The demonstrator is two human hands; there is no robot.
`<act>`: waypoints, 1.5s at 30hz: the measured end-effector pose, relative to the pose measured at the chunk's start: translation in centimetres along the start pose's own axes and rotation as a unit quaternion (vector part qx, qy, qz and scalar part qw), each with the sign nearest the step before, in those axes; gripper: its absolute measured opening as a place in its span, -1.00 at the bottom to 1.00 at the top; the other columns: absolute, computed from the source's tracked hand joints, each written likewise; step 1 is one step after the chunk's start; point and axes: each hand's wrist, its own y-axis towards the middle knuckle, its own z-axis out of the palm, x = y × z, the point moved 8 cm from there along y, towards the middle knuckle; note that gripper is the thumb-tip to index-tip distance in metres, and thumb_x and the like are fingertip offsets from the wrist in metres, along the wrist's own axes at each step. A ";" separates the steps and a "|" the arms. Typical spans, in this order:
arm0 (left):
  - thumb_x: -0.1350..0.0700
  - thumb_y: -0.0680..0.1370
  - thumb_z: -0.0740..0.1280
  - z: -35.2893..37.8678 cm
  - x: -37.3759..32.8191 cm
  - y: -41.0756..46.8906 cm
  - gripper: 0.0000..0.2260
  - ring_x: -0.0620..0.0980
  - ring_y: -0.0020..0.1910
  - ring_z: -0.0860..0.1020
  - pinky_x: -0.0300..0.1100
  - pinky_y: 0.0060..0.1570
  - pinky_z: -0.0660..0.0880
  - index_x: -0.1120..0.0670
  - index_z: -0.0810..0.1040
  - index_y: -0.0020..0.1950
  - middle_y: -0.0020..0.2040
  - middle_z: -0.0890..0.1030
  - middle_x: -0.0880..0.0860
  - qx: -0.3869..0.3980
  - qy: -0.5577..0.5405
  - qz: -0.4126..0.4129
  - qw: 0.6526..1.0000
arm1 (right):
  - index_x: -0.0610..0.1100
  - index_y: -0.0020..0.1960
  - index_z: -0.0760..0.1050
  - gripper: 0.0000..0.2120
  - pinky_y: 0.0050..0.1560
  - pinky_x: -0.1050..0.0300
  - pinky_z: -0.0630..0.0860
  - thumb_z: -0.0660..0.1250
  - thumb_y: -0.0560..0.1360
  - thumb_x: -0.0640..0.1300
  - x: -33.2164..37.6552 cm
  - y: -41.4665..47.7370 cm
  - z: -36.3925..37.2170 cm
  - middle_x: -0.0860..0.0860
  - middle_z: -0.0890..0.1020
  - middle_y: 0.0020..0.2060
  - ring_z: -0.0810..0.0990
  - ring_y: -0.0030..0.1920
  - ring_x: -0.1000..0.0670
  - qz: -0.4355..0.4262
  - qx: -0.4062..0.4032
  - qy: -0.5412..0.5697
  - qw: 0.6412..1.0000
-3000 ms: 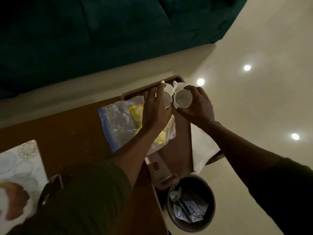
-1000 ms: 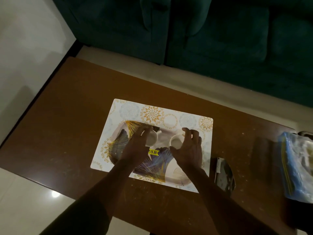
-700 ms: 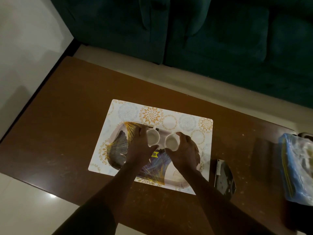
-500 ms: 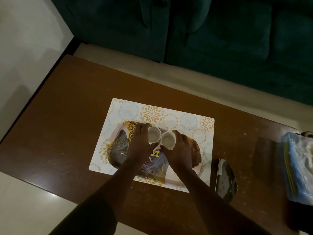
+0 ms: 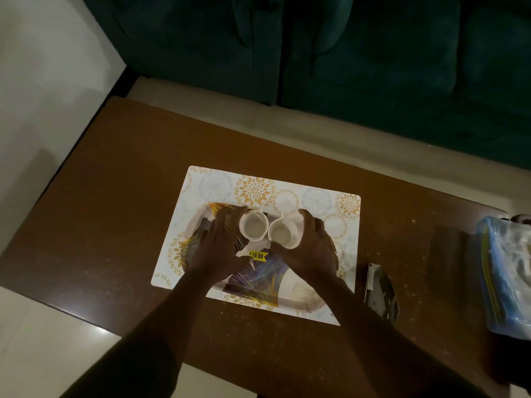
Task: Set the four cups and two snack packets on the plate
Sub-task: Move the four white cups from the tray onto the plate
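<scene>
Both forearms come in from the near edge, over the near end of the plate (image 5: 301, 297), which sits on a patterned placemat (image 5: 316, 199) on the brown table (image 5: 115, 196).

Left hand (image 5: 221, 248): fingers spread, curled round the left side of the left cup (image 5: 254, 226). Looks like light contact on the wall; can't tell if it's gripping or just steadying.

Right hand (image 5: 309, 248): fingers half-curled round the right side of the right cup (image 5: 283, 234), thumb near its near rim. Same caveat on grip.

Both cups stand upright on the plate's far half, rims touching or nearly, between the two hands. Handles seem to point away.

Handling, my read: small ceramic cups, rigid, light, glazed so slippery, chip-prone where the rims meet. Take by the wall or the handle and don't knock them together.

Two of four cups placed. Bag (image 5: 505, 271) at the table's far right likely holds the snack packets; contents unclear.
</scene>
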 end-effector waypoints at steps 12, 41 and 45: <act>-0.31 0.53 0.17 -2.0 -13.1 5.8 -0.38 0.12 0.28 0.45 0.09 0.17 0.44 0.01 0.24 0.47 0.35 0.43 0.10 -0.096 0.007 0.045 0.994 | -0.02 0.40 0.27 -0.46 0.00 0.10 0.43 0.25 0.52 0.19 -9.6 3.5 -15.2 -0.05 0.38 0.38 0.49 0.26 -0.08 0.066 -0.165 0.042 0.983; 0.11 0.43 0.49 30.7 -68.3 11.1 -0.27 0.08 0.45 0.33 -0.03 0.36 0.35 0.01 0.22 0.52 0.47 0.36 0.06 0.116 -0.150 0.193 0.963 | -0.10 0.38 0.28 -0.32 0.02 -0.01 0.39 0.47 0.35 0.02 -57.0 -5.9 -45.1 -0.10 0.42 0.34 0.41 0.31 -0.20 0.211 -0.183 -0.029 0.960; 0.11 0.46 0.46 33.1 -70.8 12.4 -0.28 0.13 0.45 0.32 0.04 0.32 0.40 0.00 0.19 0.54 0.48 0.34 0.10 0.132 -0.119 0.162 0.971 | -0.12 0.43 0.23 -0.24 0.03 -0.04 0.45 0.48 0.35 0.05 -58.2 -4.0 -44.4 -0.11 0.44 0.34 0.44 0.29 -0.18 0.190 -0.169 -0.042 0.966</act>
